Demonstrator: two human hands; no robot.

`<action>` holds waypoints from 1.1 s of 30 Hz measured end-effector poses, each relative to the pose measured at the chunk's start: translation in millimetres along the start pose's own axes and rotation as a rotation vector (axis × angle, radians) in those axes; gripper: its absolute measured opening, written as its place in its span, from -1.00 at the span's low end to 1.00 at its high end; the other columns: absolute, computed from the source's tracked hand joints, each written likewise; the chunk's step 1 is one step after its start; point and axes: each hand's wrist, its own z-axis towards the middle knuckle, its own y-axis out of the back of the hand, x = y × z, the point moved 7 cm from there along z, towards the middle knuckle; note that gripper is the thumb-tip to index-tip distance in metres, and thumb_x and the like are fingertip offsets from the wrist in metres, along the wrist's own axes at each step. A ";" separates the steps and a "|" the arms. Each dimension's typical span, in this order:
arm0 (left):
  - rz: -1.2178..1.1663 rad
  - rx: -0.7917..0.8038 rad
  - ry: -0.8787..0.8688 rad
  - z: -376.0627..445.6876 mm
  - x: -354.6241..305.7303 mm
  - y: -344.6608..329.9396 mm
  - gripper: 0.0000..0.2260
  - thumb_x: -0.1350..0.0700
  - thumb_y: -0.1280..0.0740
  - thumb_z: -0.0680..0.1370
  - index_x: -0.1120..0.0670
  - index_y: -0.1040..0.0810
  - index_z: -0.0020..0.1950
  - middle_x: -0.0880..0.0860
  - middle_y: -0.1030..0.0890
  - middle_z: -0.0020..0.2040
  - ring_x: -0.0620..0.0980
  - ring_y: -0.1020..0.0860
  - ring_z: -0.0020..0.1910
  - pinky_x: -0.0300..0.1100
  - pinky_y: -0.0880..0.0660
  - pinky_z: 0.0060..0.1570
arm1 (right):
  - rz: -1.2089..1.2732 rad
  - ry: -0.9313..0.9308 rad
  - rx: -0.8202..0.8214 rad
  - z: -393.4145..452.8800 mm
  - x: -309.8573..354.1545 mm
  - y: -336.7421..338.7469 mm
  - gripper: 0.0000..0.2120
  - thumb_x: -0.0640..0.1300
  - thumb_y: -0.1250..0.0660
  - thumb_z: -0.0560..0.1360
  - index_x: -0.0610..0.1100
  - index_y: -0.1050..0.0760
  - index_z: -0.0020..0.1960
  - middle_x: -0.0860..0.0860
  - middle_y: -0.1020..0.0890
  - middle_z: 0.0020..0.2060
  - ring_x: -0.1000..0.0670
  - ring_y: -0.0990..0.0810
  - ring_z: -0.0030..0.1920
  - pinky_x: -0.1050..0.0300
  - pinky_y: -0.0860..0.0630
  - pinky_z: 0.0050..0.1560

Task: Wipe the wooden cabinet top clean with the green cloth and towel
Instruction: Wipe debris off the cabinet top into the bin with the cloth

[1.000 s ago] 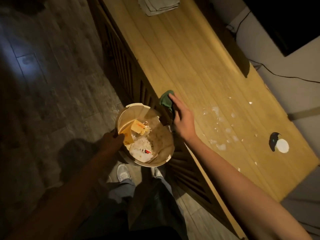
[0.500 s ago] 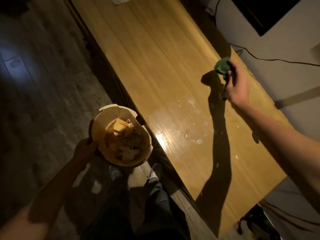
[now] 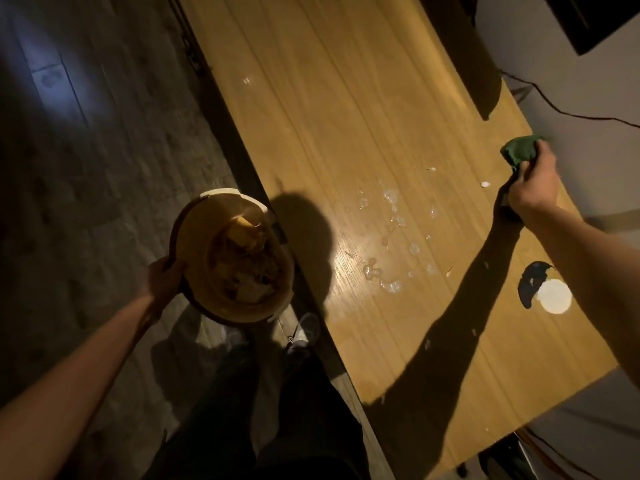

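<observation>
The wooden cabinet top [image 3: 346, 109] runs from the top centre down to the right. My right hand [image 3: 531, 187] grips the bunched green cloth [image 3: 519, 151] near the cabinet's far edge by the wall. Wet droplets [image 3: 391, 244] and white crumbs [image 3: 485, 184] are scattered across the wood in front of that hand. My left hand [image 3: 162, 278] holds the rim of a round tan waste bin [image 3: 194, 237] with rubbish inside, just off the cabinet's front edge, over the floor. No towel is in view.
A round cable hole with a white disc [image 3: 554, 296] beside it lies in the top at the right. A black cable [image 3: 568, 114] runs along the wall. A dark screen corner [image 3: 595, 19] hangs at the top right. My shoes [image 3: 304, 327] stand on the plank floor [image 3: 86, 168].
My right hand carried the green cloth from the bin at the front edge across the top to the far edge. The bin in my left hand drew slightly away from the cabinet.
</observation>
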 end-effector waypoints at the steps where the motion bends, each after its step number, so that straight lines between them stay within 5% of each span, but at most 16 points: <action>1: -0.033 -0.008 0.024 -0.6 0.5 -3.5 -0.74 0.14 -0.24 0.66 0.04 -0.46 -0.24 0.13 -0.47 -0.29 0.10 -0.43 -0.31 -0.03 -0.41 -0.19 | 0.008 0.009 -0.023 0.9 1.0 -2.7 -0.53 -0.16 -0.06 0.73 -0.03 -0.12 0.63 -0.13 -0.32 0.55 -0.21 -0.34 0.51 -0.18 -0.28 0.56; 5: -0.153 0.008 0.067 -9.2 1.8 -11.9 -0.77 0.11 -0.24 0.66 -0.04 -0.44 -0.20 0.03 -0.48 -0.22 0.02 -0.45 -0.27 -0.16 -0.43 -0.26 | 0.015 0.022 -0.049 -4.3 5.6 -11.2 -0.51 -0.15 -0.07 0.73 -0.04 -0.12 0.64 -0.07 -0.22 0.63 -0.15 -0.17 0.62 -0.08 -0.09 0.63; 14: -0.054 0.137 -0.071 -9.2 -2.7 -4.3 -0.89 0.01 -0.24 0.66 0.01 -0.49 0.05 0.08 -0.58 -0.10 0.10 -0.60 -0.15 -0.11 -0.54 -0.21 | 0.041 0.280 0.008 -64.8 63.9 -49.2 -0.53 -0.09 -0.07 0.72 -0.03 -0.18 0.62 -0.07 -0.26 0.61 -0.17 -0.24 0.59 -0.12 -0.18 0.60; 20: -0.036 0.147 -0.055 -6.8 5.0 -0.3 -0.67 0.01 -0.27 0.65 0.18 -0.48 0.33 0.20 -0.60 0.07 0.21 -0.61 -0.01 -0.07 -0.58 -0.21 | 0.043 0.363 0.052 -107.7 98.2 -77.9 -0.53 -0.07 -0.09 0.72 -0.01 -0.20 0.62 -0.04 -0.29 0.60 -0.12 -0.21 0.61 -0.21 -0.15 0.60; 24: -0.007 0.139 -0.111 -17.8 -6.0 5.7 -0.52 -0.24 -0.30 0.45 0.06 -0.54 0.21 0.25 -0.62 0.07 0.28 -0.63 0.04 0.25 -0.58 0.05 | 0.066 0.401 0.079 -148.6 124.7 -99.2 -0.54 -0.09 -0.11 0.72 -0.01 -0.23 0.62 -0.01 -0.30 0.60 -0.09 -0.22 0.61 -0.22 -0.16 0.60; 27: -0.010 0.121 -0.152 -24.3 -10.5 9.5 -0.35 -0.37 -0.25 0.31 0.04 -0.55 0.22 0.22 -0.62 0.08 0.28 -0.61 0.10 0.30 -0.53 0.14 | 0.097 0.432 0.093 -186.0 146.2 -115.0 -0.55 -0.13 -0.12 0.72 -0.02 -0.27 0.61 0.00 -0.31 0.59 -0.07 -0.22 0.61 -0.13 -0.11 0.61; 33: 0.140 0.104 -0.126 -31.8 -11.7 15.5 -0.51 -0.18 -0.25 0.53 0.25 -0.60 0.07 0.31 -0.65 0.02 0.32 -0.62 0.03 0.24 -0.55 0.10 | 0.151 0.469 0.175 -264.2 186.5 -147.1 -0.55 -0.14 -0.14 0.72 -0.01 -0.29 0.60 0.02 -0.31 0.59 -0.02 -0.22 0.61 -0.03 -0.04 0.59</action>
